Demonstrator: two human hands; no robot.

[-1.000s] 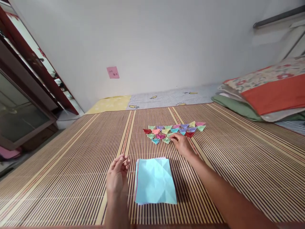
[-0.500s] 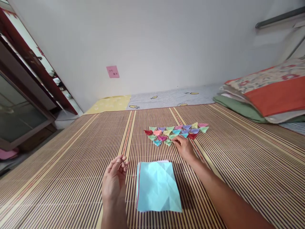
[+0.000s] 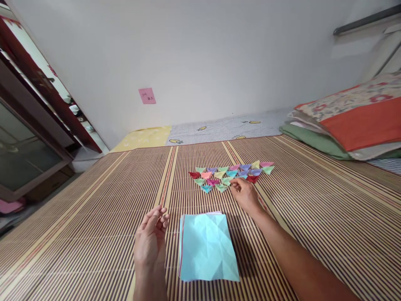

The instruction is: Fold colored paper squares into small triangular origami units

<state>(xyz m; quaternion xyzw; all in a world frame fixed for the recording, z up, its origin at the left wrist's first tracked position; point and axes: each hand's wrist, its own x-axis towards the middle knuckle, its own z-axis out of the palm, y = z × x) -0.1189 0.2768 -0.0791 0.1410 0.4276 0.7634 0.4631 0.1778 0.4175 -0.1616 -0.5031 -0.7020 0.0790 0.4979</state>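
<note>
Several small folded paper pieces in mixed colours lie in rows on the striped mat [image 3: 109, 217]. My right hand [image 3: 244, 193] is at the right end of the front rows, its fingers bent together beside a light green piece [image 3: 222, 188]; whether anything is between the fingertips is hidden. Near the mat's middle, my left hand [image 3: 152, 234] is raised palm up with curled fingers slightly apart, holding nothing. To its right lies a stack of paper with a creased light blue sheet [image 3: 208, 247] on top.
Folded cloths [image 3: 360, 119] in orange, floral and green are piled at the right. A white wall [image 3: 219, 54] with a pink note [image 3: 147, 95] stands behind the mat. A dark red door [image 3: 50, 83] is at the far left.
My right hand has shifted slightly right and back from the light green piece, which shows more fully. My left hand has barely moved.
</note>
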